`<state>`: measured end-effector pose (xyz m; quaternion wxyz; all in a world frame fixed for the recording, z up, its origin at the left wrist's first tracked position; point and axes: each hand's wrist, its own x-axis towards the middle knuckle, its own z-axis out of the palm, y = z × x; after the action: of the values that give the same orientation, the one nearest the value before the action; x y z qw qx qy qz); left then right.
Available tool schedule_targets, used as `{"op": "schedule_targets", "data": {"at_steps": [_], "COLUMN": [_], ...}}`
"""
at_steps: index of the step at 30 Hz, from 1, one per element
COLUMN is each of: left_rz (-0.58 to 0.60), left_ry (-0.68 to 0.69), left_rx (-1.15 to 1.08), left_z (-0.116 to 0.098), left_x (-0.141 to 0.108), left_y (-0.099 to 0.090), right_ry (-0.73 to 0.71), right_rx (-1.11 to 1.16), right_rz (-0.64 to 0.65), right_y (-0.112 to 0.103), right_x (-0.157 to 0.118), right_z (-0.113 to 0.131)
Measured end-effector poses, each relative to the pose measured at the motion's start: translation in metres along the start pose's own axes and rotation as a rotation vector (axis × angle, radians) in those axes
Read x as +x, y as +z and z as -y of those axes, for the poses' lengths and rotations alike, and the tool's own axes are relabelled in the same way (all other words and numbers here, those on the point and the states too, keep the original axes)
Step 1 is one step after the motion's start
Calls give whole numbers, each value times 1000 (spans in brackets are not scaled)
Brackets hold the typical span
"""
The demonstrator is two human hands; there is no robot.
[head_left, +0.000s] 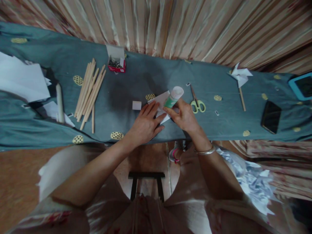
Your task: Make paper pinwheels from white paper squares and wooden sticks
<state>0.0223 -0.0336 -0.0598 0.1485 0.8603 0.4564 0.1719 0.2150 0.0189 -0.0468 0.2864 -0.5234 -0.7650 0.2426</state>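
My right hand point(185, 115) is wrapped round a green and white glue stick point(173, 97), tilted with its lower end against a small piece of white paper point(161, 99). Flat on that paper lies my left hand point(147, 122), its fingers spread and pressing it to the cloth. Just left of the left fingertips sits a short white cap point(136, 105). To the right of the glue stick rest scissors point(197, 103) with light green handles, blades pointing away from me.
Wooden sticks point(89, 94) lie in a pile on the left, below a red box point(117, 64) of small metal pieces. White paper sheets point(24, 78) and a white tube point(59, 103) are at far left. A paper pinwheel point(240, 75), a phone point(271, 117) and a blue-framed device point(302, 86) are on the right.
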Motion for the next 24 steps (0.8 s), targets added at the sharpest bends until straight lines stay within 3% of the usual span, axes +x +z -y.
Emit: {"op": "schedule_targets", "data": {"at_steps": [5,24], "left_rz": [9,18], "left_ry": [0,-12], "left_rx": [11,-2], "left_z": [-1,-2], "left_x": [0,1], "left_y": [-1,-3], "right_ry": [4,47], "right_rx": [23,85], "right_rz": [-54,-53], "right_y": [3,5], "right_x": [0,7], "right_z": [-3,0]}}
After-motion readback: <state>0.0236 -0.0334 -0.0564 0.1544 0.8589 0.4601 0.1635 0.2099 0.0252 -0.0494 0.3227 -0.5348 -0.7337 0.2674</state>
